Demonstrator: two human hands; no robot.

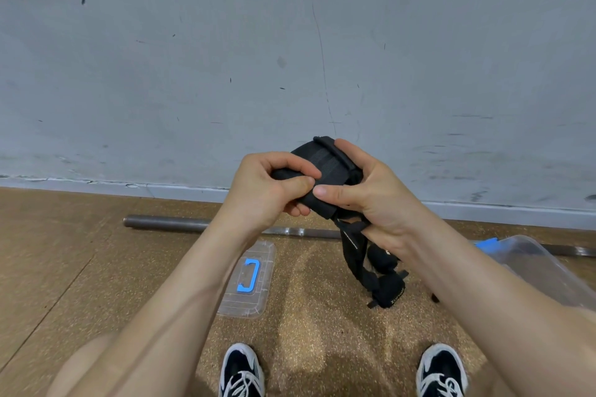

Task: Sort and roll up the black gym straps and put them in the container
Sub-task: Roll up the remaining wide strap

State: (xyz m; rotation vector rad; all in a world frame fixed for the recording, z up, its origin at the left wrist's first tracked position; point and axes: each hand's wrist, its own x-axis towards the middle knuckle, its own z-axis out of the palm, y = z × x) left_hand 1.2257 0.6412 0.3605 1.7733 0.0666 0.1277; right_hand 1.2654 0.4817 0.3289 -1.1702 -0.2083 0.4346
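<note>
I hold a black gym strap (pixel 325 167) up in front of me with both hands; its padded part is partly rolled. My left hand (pixel 271 187) pinches its left end between thumb and fingers. My right hand (pixel 364 190) grips the right side, thumb pressed on the front. A long tail of the strap hangs down from under my right hand. More black straps (pixel 385 280) lie in a heap on the floor below. The clear plastic container (pixel 548 267) with a blue latch sits at the right, partly hidden by my right forearm.
The container's clear lid (pixel 258 300) with a blue handle lies flat on the cork-coloured floor under my left forearm. A steel barbell bar (pixel 167 223) lies along the base of the grey wall. My two black-and-white shoes show at the bottom edge.
</note>
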